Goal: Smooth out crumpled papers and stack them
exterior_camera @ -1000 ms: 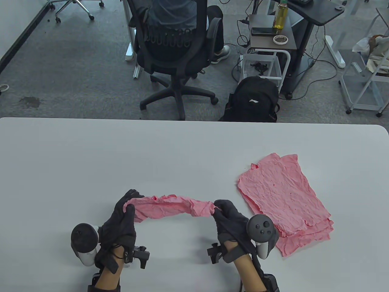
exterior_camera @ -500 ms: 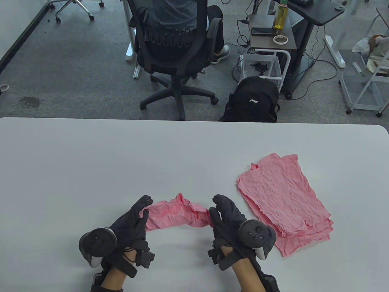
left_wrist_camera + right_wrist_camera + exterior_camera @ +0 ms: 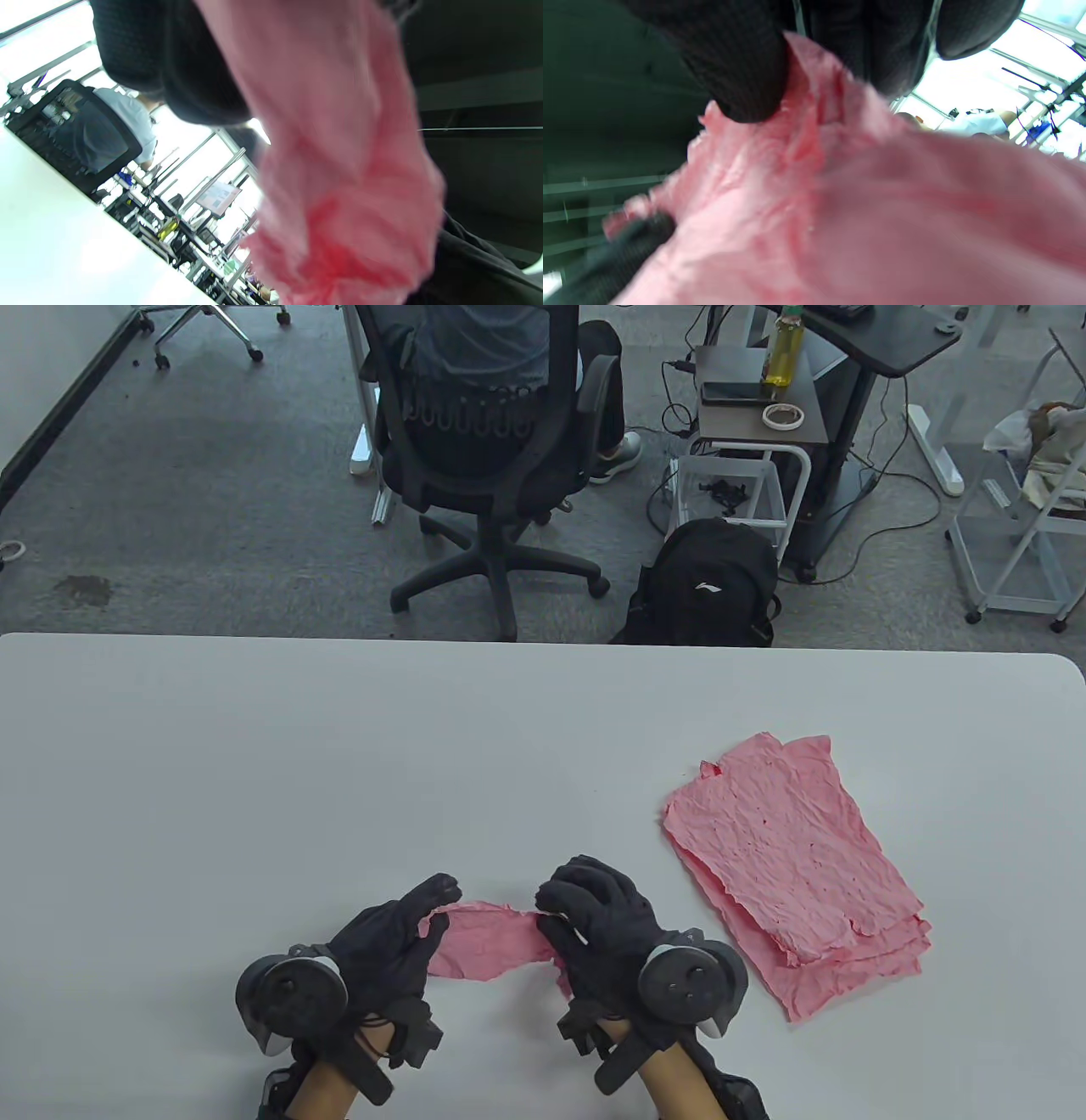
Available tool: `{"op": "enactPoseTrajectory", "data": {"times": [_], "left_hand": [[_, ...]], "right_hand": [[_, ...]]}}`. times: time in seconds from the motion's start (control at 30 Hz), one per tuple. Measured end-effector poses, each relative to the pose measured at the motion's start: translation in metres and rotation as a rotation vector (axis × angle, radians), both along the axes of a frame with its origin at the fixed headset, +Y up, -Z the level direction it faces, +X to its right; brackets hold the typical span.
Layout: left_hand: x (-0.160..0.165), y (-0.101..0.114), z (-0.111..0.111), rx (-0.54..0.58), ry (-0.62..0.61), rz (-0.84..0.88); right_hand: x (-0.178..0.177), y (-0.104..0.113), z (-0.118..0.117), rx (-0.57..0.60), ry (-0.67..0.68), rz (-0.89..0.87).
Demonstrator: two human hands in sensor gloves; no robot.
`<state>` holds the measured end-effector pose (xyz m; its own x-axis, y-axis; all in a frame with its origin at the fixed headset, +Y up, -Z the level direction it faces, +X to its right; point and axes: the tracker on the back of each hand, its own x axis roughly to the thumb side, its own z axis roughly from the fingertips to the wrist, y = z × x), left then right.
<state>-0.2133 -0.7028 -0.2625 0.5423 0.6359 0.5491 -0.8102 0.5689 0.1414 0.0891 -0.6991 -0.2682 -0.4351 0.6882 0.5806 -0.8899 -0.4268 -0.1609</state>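
Observation:
A crumpled pink paper (image 3: 492,940) hangs between my two hands near the table's front edge. My left hand (image 3: 405,933) grips its left end and my right hand (image 3: 585,920) grips its right end, a short gap apart. The paper fills the left wrist view (image 3: 339,169) and the right wrist view (image 3: 840,203), where gloved fingers (image 3: 742,63) pinch its edge. A stack of flattened pink sheets (image 3: 793,865) lies on the white table (image 3: 339,746) to the right of my right hand.
The table's far edge runs across the middle of the table view. Beyond it stand an office chair (image 3: 484,449) with a seated person and a black backpack (image 3: 713,581) on the floor.
My hands have moved toward each other and toward the front edge. The paper, stretched long a second ago, is now bunched short between them.

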Motion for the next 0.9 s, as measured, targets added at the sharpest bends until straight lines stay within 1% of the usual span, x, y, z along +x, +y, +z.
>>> {"op": "enactPoseTrajectory", "data": {"times": [0.03,0.17,0.23,0.27,0.33,0.37,0.4,0.43,0.47,0.53,0.57,0.6,0.67,0.7,0.73,0.77,0.8,0.83,0.9], "left_hand": [[-0.001,-0.002,-0.001,-0.025,-0.001,0.031],[-0.006,-0.007,-0.008,-0.104,-0.070,0.071],[-0.004,-0.012,-0.013,-0.204,-0.192,0.083],[-0.001,-0.017,-0.015,-0.290,-0.298,0.095],[0.007,-0.024,-0.017,-0.395,-0.448,0.174],[0.010,-0.026,-0.018,-0.424,-0.495,0.197],[0.016,-0.029,-0.019,-0.469,-0.570,0.200],[0.018,-0.030,-0.018,-0.483,-0.590,0.206],[0.019,-0.029,-0.018,-0.473,-0.585,0.210],[0.017,-0.027,-0.018,-0.437,-0.574,0.224],[0.016,-0.025,-0.019,-0.432,-0.580,0.245],[0.015,-0.025,-0.022,-0.430,-0.628,0.300],[0.012,-0.026,-0.023,-0.453,-0.689,0.404],[0.011,-0.027,-0.023,-0.452,-0.691,0.422],[0.009,-0.028,-0.024,-0.460,-0.663,0.438],[0.008,-0.029,-0.025,-0.465,-0.644,0.433],[0.006,-0.029,-0.026,-0.472,-0.599,0.416],[0.004,-0.028,-0.025,-0.462,-0.555,0.396],[-0.002,-0.026,-0.021,-0.405,-0.414,0.370]], "right_hand": [[0.003,0.001,-0.001,-0.001,0.002,-0.020],[0.010,0.000,-0.005,-0.023,0.031,-0.136],[0.009,0.000,-0.005,-0.028,0.049,-0.122],[0.008,-0.001,-0.004,-0.024,0.040,-0.097],[0.005,-0.002,-0.004,-0.011,0.050,-0.098],[0.003,-0.003,-0.005,-0.010,0.071,-0.112],[0.002,-0.003,-0.006,-0.010,0.109,-0.127],[0.000,-0.005,-0.007,-0.031,0.185,-0.161],[0.000,-0.007,-0.007,-0.057,0.195,-0.173],[-0.001,-0.008,-0.008,-0.066,0.188,-0.184],[-0.001,-0.009,-0.011,-0.079,0.193,-0.163],[0.000,-0.010,-0.012,-0.102,0.214,-0.144],[-0.003,-0.013,-0.015,-0.221,0.354,-0.106],[-0.003,-0.015,-0.016,-0.240,0.375,-0.114],[-0.007,-0.017,-0.018,-0.292,0.447,-0.137],[-0.009,-0.018,-0.019,-0.318,0.488,-0.137],[-0.011,-0.020,-0.019,-0.359,0.548,-0.117],[-0.013,-0.021,-0.019,-0.395,0.580,-0.072],[-0.014,-0.023,-0.018,-0.442,0.563,0.055]]}}
